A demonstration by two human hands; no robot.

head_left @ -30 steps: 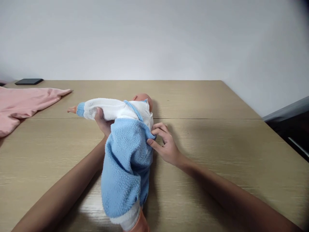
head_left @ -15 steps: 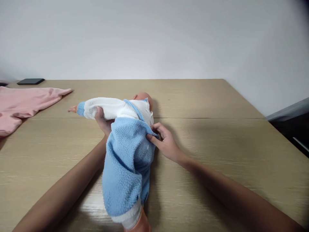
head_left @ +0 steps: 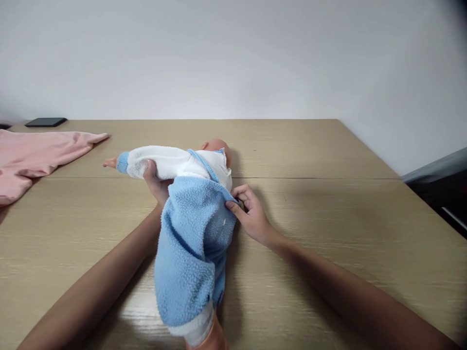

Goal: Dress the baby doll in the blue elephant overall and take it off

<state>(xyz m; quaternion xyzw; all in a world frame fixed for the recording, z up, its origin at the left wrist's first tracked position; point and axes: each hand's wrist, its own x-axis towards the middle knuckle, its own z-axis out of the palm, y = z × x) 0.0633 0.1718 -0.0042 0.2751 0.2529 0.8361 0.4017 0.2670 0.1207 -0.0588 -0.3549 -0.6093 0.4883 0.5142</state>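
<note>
A baby doll (head_left: 216, 145) lies on its side on the table, its head at the far end and a bare foot toward me. It wears a fleece outfit with a white top (head_left: 164, 160) and blue overalls (head_left: 186, 218); a thin blue strap crosses the back. My left hand (head_left: 156, 184) grips the doll from its left side, thumb up against the white sleeve; its other fingers are hidden under the doll. On the right, my right hand (head_left: 250, 211) pinches the upper edge of the blue overalls between thumb and fingers. One doll arm sticks out to the left.
A pink garment (head_left: 40, 155) is spread at the left of the wooden table (head_left: 321, 218). Behind it, a dark phone-like slab (head_left: 45, 122) lies near the back edge. A pale wall (head_left: 233, 58) rises behind the table, and a dark object (head_left: 445, 199) stands beyond its right edge.
My right hand has shifted very slightly to the right, drawing the overalls' edge with it. My left hand and the doll stay practically where they were.
</note>
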